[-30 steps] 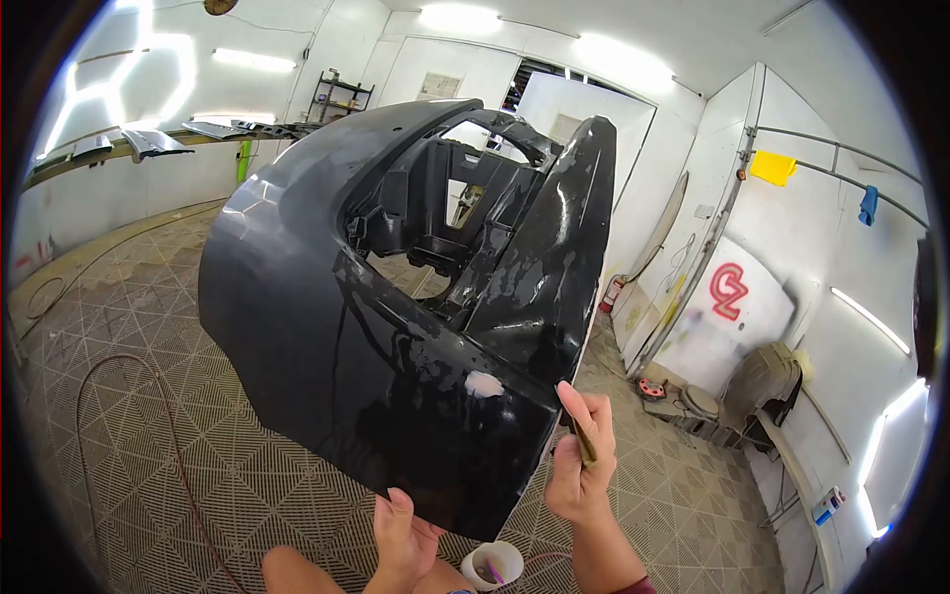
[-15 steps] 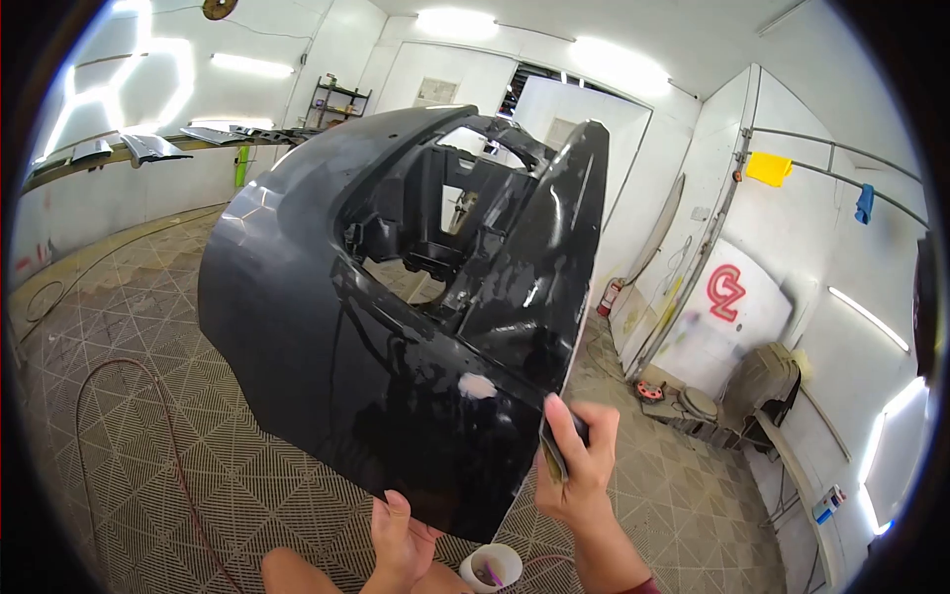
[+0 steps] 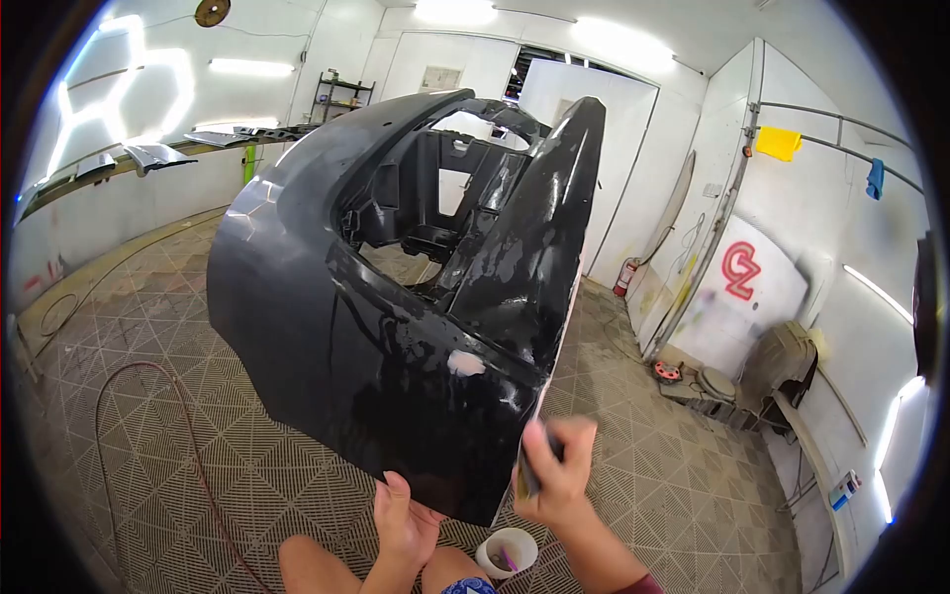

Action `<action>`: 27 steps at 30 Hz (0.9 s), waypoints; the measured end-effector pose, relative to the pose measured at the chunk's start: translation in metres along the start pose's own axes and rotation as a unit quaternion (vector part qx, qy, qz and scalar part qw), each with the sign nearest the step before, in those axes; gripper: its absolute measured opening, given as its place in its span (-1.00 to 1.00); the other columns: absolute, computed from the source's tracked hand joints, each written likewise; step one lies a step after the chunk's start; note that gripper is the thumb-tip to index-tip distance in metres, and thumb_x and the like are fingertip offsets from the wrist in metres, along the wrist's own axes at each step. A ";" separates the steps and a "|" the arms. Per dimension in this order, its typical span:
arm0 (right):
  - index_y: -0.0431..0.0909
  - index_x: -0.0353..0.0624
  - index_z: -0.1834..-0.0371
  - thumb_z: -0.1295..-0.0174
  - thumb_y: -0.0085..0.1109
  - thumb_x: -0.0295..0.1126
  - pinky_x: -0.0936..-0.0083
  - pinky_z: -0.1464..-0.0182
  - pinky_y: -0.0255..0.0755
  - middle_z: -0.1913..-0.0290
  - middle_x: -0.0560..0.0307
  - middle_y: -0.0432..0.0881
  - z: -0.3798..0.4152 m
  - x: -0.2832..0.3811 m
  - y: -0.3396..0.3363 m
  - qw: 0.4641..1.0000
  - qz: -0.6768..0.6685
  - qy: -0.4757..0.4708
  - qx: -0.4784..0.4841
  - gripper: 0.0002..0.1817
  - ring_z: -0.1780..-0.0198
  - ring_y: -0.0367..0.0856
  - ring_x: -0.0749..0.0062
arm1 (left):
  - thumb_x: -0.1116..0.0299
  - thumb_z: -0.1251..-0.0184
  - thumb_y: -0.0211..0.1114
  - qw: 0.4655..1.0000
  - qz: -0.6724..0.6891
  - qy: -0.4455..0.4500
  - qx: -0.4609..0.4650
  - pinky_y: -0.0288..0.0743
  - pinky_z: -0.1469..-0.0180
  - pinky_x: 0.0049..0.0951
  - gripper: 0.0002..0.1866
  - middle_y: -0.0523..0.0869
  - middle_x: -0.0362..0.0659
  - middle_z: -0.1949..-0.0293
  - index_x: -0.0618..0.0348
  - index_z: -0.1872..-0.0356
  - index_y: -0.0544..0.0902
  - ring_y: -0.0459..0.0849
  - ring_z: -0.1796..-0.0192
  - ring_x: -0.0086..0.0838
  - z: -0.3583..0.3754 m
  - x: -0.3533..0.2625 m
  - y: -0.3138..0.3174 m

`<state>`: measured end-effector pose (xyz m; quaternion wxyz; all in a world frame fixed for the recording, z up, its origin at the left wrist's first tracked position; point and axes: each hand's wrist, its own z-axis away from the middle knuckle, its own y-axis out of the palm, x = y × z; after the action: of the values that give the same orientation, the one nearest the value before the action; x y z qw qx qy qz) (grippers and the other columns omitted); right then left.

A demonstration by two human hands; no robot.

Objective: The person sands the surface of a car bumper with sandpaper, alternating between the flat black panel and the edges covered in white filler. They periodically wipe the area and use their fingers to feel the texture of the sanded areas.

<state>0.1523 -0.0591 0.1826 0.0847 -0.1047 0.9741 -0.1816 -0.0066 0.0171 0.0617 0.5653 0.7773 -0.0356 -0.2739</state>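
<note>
A large black car body panel [image 3: 297,307], shaped like a bumper, stands tilted in front of me with a big opening in its upper part. Its glossy dark surface carries dull scuffed patches and one pale filler spot [image 3: 466,363]. My left hand [image 3: 404,520] grips the bottom edge, thumb on the outer face and fingers behind. At the right edge, my right hand [image 3: 559,470] is closed around a dark sanding block [image 3: 529,479] with a yellowish face, pressed along that edge. Motion blurs some of the right fingers.
A white bucket [image 3: 507,552] with a purple item inside stands below the panel. A hose [image 3: 178,426] loops over the patterned floor at left. Along the right wall are a bench [image 3: 811,445], a fire extinguisher [image 3: 625,276] and a rail with a yellow cloth [image 3: 779,144].
My right hand has slid down along the panel's right edge with the sanding block. The left hand keeps its hold on the bottom edge. The camera view has shifted slightly.
</note>
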 end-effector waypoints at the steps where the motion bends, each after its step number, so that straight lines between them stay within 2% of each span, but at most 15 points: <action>1: 0.70 -0.02 -0.19 0.12 0.43 -0.33 0.14 0.06 0.27 0.10 0.04 0.51 0.022 0.002 0.003 1.000 -0.004 0.000 0.000 -0.37 0.16 0.49 0.14 | -0.11 -0.64 0.08 1.000 0.001 -0.002 0.000 0.78 -0.03 -0.17 -0.41 0.74 -0.07 -0.14 0.13 -0.40 0.38 0.80 -0.06 -0.24 0.000 0.000 -0.003; 4: 0.69 -0.06 -0.14 0.13 0.43 -0.29 0.12 0.03 0.31 0.05 0.01 0.56 0.061 0.006 0.004 0.999 -0.027 -0.024 0.010 -0.39 0.11 0.54 0.10 | -0.11 -0.65 0.07 1.000 0.002 -0.010 -0.014 0.77 -0.05 -0.14 -0.43 0.74 -0.07 -0.15 0.12 -0.39 0.40 0.80 -0.06 -0.23 0.000 0.001 -0.007; 7: 0.64 -0.16 -0.18 -0.02 0.38 -0.40 0.11 -0.06 0.41 -0.04 -0.08 0.61 0.071 0.009 -0.003 0.990 -0.137 -0.015 0.028 -0.45 0.00 0.60 0.07 | -0.10 -0.65 0.07 1.000 0.014 -0.006 0.020 0.77 -0.06 -0.15 -0.44 0.74 -0.07 -0.14 0.11 -0.38 0.42 0.80 -0.05 -0.24 -0.002 0.003 -0.010; 9: 0.57 -0.27 -0.19 -0.29 0.21 -0.50 0.22 -0.05 0.54 -0.03 -0.15 0.66 0.063 0.012 -0.003 0.975 -0.114 0.098 -0.162 -0.62 0.04 0.68 0.15 | -0.11 -0.65 0.06 1.000 0.018 -0.003 0.018 0.77 -0.05 -0.17 -0.44 0.74 -0.07 -0.15 0.11 -0.39 0.42 0.80 -0.05 -0.25 -0.004 0.007 -0.014; 10: 0.57 -0.27 -0.19 -0.29 0.21 -0.50 0.22 -0.05 0.54 -0.03 -0.15 0.66 0.056 0.016 -0.008 0.975 -0.115 0.106 -0.158 -0.62 0.04 0.68 0.15 | -0.11 -0.65 0.06 0.999 0.024 0.003 0.021 0.77 -0.05 -0.18 -0.43 0.74 -0.08 -0.16 0.10 -0.39 0.41 0.80 -0.06 -0.26 -0.003 0.007 -0.015; 11: 0.56 -0.31 -0.15 -0.36 0.16 -0.53 0.31 0.02 0.58 0.01 -0.14 0.67 0.043 0.019 -0.018 0.931 -0.258 0.211 -0.149 -0.69 0.12 0.69 0.22 | -0.11 -0.65 0.06 1.000 0.022 0.001 0.014 0.77 -0.05 -0.18 -0.43 0.74 -0.08 -0.16 0.10 -0.39 0.41 0.80 -0.06 -0.26 -0.002 0.005 -0.011; 12: 0.55 -0.36 -0.10 -0.43 0.11 -0.55 0.39 0.09 0.61 0.05 -0.14 0.69 0.034 0.022 -0.025 0.856 -0.392 0.308 -0.137 -0.77 0.20 0.71 0.29 | -0.11 -0.66 0.06 1.000 0.018 -0.001 0.006 0.77 -0.04 -0.19 -0.43 0.73 -0.08 -0.16 0.10 -0.40 0.41 0.80 -0.06 -0.26 -0.002 0.004 -0.007; 15: 0.55 -0.35 -0.01 -0.37 0.25 -0.59 0.47 0.18 0.60 0.17 -0.09 0.71 0.020 0.029 -0.032 0.821 -0.462 0.325 -0.078 -0.80 0.32 0.69 0.39 | -0.11 -0.66 0.05 1.000 0.009 -0.008 -0.003 0.76 -0.02 -0.22 -0.43 0.73 -0.09 -0.18 0.10 -0.41 0.41 0.79 -0.08 -0.27 0.001 0.002 -0.003; 16: 0.57 -0.31 0.06 -0.21 0.39 -0.68 0.48 0.20 0.58 0.24 -0.03 0.71 0.019 0.035 -0.028 0.835 -0.421 0.344 -0.085 -0.73 0.30 0.68 0.39 | -0.11 -0.66 0.05 1.000 0.006 -0.012 0.002 0.76 0.00 -0.24 -0.43 0.72 -0.10 -0.18 0.10 -0.41 0.41 0.79 -0.08 -0.27 0.001 0.002 -0.002; 17: 0.57 -0.31 0.06 -0.21 0.39 -0.68 0.48 0.20 0.58 0.24 -0.03 0.71 0.019 0.035 -0.022 0.835 -0.421 0.345 -0.085 -0.73 0.30 0.68 0.39 | -0.11 -0.66 0.05 1.000 0.005 -0.012 0.001 0.76 0.00 -0.24 -0.43 0.72 -0.10 -0.18 0.10 -0.41 0.41 0.79 -0.08 -0.27 0.001 0.003 0.000; 19: 0.60 -0.28 0.14 -0.13 0.44 -0.70 0.51 0.24 0.54 0.30 0.04 0.68 0.019 0.031 -0.007 0.944 -0.249 0.196 -0.092 -0.73 0.33 0.65 0.41 | -0.13 -0.66 0.03 1.000 -0.005 -0.002 0.003 0.76 0.01 -0.26 -0.42 0.72 -0.09 -0.18 0.10 -0.40 0.41 0.79 -0.09 -0.27 0.002 0.003 0.002; 20: 0.61 -0.26 0.23 -0.08 0.46 -0.70 0.52 0.24 0.50 0.29 0.06 0.67 0.016 0.036 -0.002 0.933 -0.254 0.230 -0.106 -0.75 0.32 0.63 0.39 | -0.13 -0.66 0.03 1.000 -0.005 -0.002 0.003 0.76 0.01 -0.26 -0.42 0.72 -0.09 -0.18 0.10 -0.40 0.41 0.79 -0.09 -0.27 0.001 0.005 -0.004; 22: 0.61 -0.26 0.24 -0.09 0.46 -0.70 0.52 0.23 0.49 0.29 0.07 0.66 0.004 0.032 0.001 0.942 -0.237 0.204 -0.121 -0.76 0.31 0.62 0.40 | -0.14 -0.66 0.02 0.996 0.036 -0.007 0.079 0.78 -0.05 -0.21 -0.41 0.71 -0.07 -0.20 0.11 -0.40 0.41 0.78 -0.13 -0.26 -0.002 0.009 -0.019; 23: 0.61 -0.26 0.25 -0.10 0.46 -0.69 0.52 0.22 0.48 0.29 0.07 0.66 -0.005 0.029 0.003 0.950 -0.219 0.179 -0.135 -0.77 0.30 0.61 0.40 | -0.14 -0.66 0.02 0.996 0.036 -0.006 0.079 0.78 -0.05 -0.21 -0.41 0.71 -0.07 -0.20 0.11 -0.40 0.41 0.78 -0.13 -0.26 -0.002 0.008 -0.016; 27: 0.63 -0.27 0.25 -0.15 0.43 -0.67 0.52 0.16 0.46 0.24 0.09 0.64 -0.028 0.026 0.004 0.907 -0.303 0.248 -0.158 -0.82 0.24 0.59 0.44 | -0.15 -0.66 0.02 1.000 -0.001 -0.006 0.026 0.78 0.01 -0.25 -0.41 0.73 -0.08 -0.16 0.12 -0.38 0.42 0.80 -0.07 -0.31 0.008 0.001 0.013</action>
<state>0.1211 -0.0526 0.2036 -0.2359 -0.3583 0.9012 -0.0620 -0.0060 0.0054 0.0708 0.5448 0.7899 -0.0452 -0.2779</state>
